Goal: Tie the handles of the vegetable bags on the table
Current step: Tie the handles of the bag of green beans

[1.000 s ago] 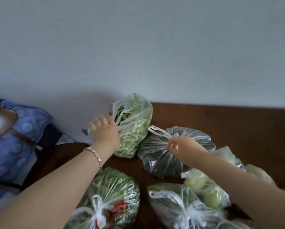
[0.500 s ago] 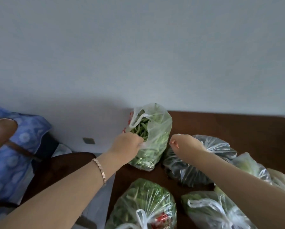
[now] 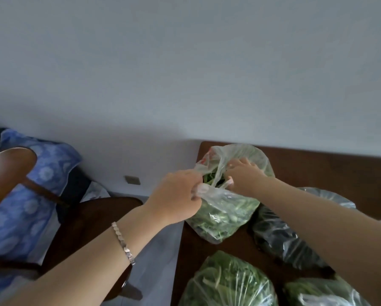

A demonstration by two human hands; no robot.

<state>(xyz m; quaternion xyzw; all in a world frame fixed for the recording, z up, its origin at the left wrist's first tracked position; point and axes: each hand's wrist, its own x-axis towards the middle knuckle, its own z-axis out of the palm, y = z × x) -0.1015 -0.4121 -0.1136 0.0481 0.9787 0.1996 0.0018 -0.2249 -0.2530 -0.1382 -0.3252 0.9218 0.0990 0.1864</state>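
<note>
A clear plastic bag of green beans stands at the far left corner of the brown table, its mouth open. My left hand grips the bag's near handle at the rim. My right hand reaches into the bag's mouth and holds the far handle, a thin white strip. To the right lies a bag of dark vegetables. Two bags of leafy greens lie nearer to me.
A wooden chair stands left of the table, with a blue patterned cushion on another chair further left. A pale wall rises behind the table. A small socket plate sits low on the wall.
My right hand left the dark bag and moved left to the green bean bag's far handle. My left hand closed on the near handle. The view shifted left.
</note>
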